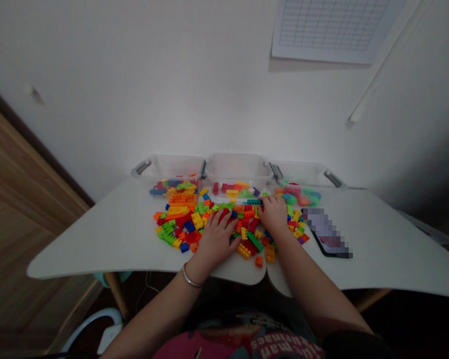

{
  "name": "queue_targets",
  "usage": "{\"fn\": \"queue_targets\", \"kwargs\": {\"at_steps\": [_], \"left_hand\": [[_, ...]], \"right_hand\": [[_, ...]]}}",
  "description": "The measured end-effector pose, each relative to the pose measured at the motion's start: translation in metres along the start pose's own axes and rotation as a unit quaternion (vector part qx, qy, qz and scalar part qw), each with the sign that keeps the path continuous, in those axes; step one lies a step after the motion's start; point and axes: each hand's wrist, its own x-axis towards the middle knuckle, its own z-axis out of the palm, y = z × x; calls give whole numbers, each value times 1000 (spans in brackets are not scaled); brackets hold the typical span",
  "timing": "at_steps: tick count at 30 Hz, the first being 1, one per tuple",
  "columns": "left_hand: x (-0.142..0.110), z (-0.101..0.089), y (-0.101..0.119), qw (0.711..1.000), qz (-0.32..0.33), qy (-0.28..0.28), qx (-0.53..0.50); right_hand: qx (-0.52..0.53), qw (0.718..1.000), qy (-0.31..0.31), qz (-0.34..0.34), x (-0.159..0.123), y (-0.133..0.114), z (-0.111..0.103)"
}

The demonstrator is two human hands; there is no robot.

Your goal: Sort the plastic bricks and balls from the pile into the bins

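Observation:
Many toy building bricks in mixed colours lie heaped on the white table. My left hand (pixel 217 238) rests palm down on the heap with its fingers spread, holding nothing I can see. To its right, my right hand (pixel 274 214) reaches to the far side of the heap, its fingers bent at the end of a long teal brick (pixel 253 202). The fingertips seem closed on that end, while the rest of the brick points left. A green brick (pixel 255 241) and a yellow brick (pixel 244 251) lie between the two hands.
Three clear plastic boxes stand against the wall: the left box (pixel 177 164) and middle box (pixel 237 164) hold bricks, and the right box (pixel 307 172) holds rounded coloured pieces. A phone (pixel 327 234) lies right of the heap. The table (pixel 97 239) has a front seam.

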Motion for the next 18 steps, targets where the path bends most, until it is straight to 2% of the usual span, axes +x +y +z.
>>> {"fn": "queue_targets", "kwargs": {"at_steps": [10,18], "left_hand": [[0,0,0,1000,-2,-8,5],[2,-2,1,1000,-2,-11,7]], "right_hand": [[25,999,23,20,3,3,3],[39,996,73,-28,-1,3,-3]]}}
